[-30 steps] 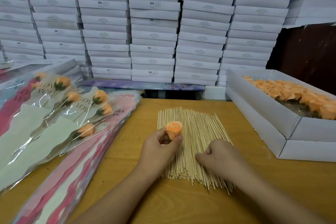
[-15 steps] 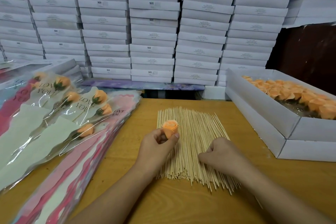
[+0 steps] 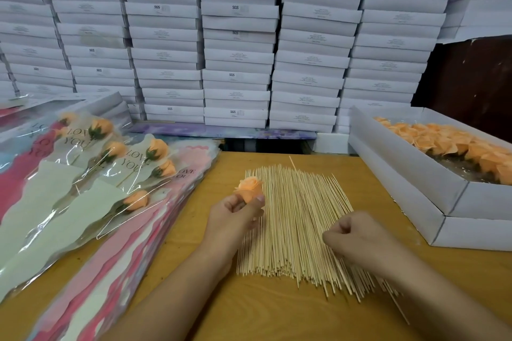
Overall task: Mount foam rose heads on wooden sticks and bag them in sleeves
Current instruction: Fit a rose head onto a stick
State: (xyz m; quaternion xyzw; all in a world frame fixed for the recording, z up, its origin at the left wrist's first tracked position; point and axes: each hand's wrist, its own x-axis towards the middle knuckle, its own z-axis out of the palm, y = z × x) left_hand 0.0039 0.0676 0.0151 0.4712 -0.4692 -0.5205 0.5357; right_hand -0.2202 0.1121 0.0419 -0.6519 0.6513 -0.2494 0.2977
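Observation:
An orange foam rose head (image 3: 250, 188) is pinched between thumb and fingers of my left hand (image 3: 235, 219), just above the left edge of a flat pile of thin wooden sticks (image 3: 293, 227) on the wooden table. My right hand (image 3: 353, 239) hovers over the pile's right side with fingers curled. It pinches one wooden stick (image 3: 399, 310) that runs slantwise under the hand, its far tip poking out beyond the pile's back edge. Finished roses in clear "LOVE YOU" sleeves (image 3: 110, 169) lie at the left.
An open white box (image 3: 401, 174) of loose orange rose heads (image 3: 454, 147) stands at the right. A stack of pink and cream empty sleeves (image 3: 116, 266) slopes along the left. A wall of stacked white cartons (image 3: 235, 36) closes the back of the table (image 3: 277, 313).
My right hand has drawn back to the right and lifted slightly, bringing one stick out of the pile. My left hand and the rose head have shifted a little to the left.

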